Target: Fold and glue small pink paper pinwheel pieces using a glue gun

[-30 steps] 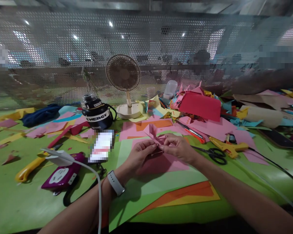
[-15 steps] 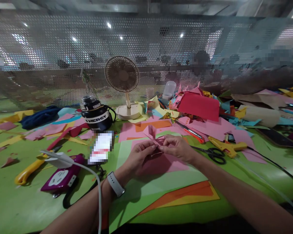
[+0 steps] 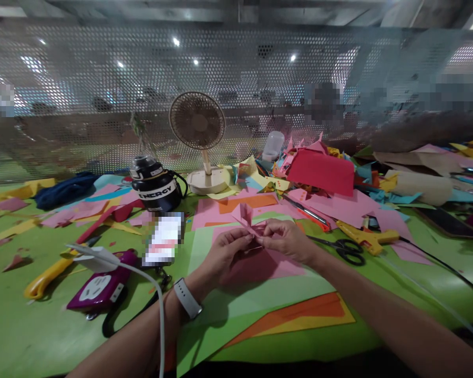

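Note:
Between my two hands is a small folded pink paper piece (image 3: 243,214), its pointed flaps standing up above the fingers. My left hand (image 3: 232,248) pinches its lower left side, with a pale watch strap on the wrist. On the other side, my right hand (image 3: 284,239) grips the piece with thumb and fingers close to the left fingertips. The lower part of the piece is hidden by the fingers. Beneath the hands lie a pink sheet (image 3: 274,266) and light green sheets (image 3: 299,290).
Right of my hands lie black scissors (image 3: 349,251), a yellow glue gun (image 3: 368,237) and a red-black cutter (image 3: 309,212). Left are a phone (image 3: 163,239), purple power strip (image 3: 98,289), white cable and yellow-handled tool (image 3: 47,278). Behind stand a fan (image 3: 207,180), dark bottle (image 3: 157,191) and paper scraps.

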`<state>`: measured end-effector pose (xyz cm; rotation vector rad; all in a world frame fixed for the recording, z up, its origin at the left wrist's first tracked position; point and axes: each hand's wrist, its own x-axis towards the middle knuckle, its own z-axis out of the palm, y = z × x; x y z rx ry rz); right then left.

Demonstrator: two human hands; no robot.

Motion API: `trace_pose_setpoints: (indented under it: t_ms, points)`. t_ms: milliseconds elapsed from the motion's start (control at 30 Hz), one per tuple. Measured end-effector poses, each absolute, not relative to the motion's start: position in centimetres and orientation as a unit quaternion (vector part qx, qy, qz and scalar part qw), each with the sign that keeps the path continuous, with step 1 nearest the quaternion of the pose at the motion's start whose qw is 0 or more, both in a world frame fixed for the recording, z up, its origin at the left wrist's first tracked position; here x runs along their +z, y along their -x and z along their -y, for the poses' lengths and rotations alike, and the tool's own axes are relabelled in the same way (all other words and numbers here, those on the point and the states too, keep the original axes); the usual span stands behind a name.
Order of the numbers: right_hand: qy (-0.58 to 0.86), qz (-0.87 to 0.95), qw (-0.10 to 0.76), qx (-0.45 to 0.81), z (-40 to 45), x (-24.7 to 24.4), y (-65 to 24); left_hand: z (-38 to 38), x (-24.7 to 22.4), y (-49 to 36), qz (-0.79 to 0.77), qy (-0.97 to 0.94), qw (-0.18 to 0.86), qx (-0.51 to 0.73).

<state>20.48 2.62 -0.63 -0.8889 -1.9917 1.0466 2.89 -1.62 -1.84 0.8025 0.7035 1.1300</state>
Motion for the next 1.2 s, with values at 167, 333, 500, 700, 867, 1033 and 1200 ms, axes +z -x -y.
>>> trace_pose_setpoints:
  t_ms: [167, 333, 500, 700, 867, 1033, 1200]
  points:
    - [0.344, 0.767, 0.354, 0.410, -2.58, -0.69, -20.45, 1.54, -1.87, -2.99, -0.309, -0.350, 0.716, 0.519]
    - [0.343, 0.760, 0.358, 0.420, -2.48, -0.63, -20.38, 1.64, -1.74, -3.05, -0.302, -0.343, 0.721, 0.521]
    - [0.347, 0.758, 0.354, 0.424, -2.42, -0.53, -20.34, 1.75, -1.83, -3.03, -0.304, -0.341, 0.720, 0.522]
    - [0.339, 0.760, 0.351, 0.430, -2.43, -0.75, -20.35, 1.55, -2.02, -3.20, -0.312, -0.348, 0.711, 0.526]
    - [0.352, 0.753, 0.354, 0.428, -2.27, -0.96, -20.06, 1.49, -2.48, -3.23, -0.334, -0.369, 0.686, 0.531]
    - [0.361, 0.758, 0.363, 0.404, -2.19, -0.76, -19.64, 1.54, -2.70, -3.35, -0.357, -0.386, 0.640, 0.561]
    - [0.362, 0.769, 0.356, 0.388, -2.46, -0.45, -19.82, 1.53, -2.25, -3.46, -0.365, -0.377, 0.615, 0.589]
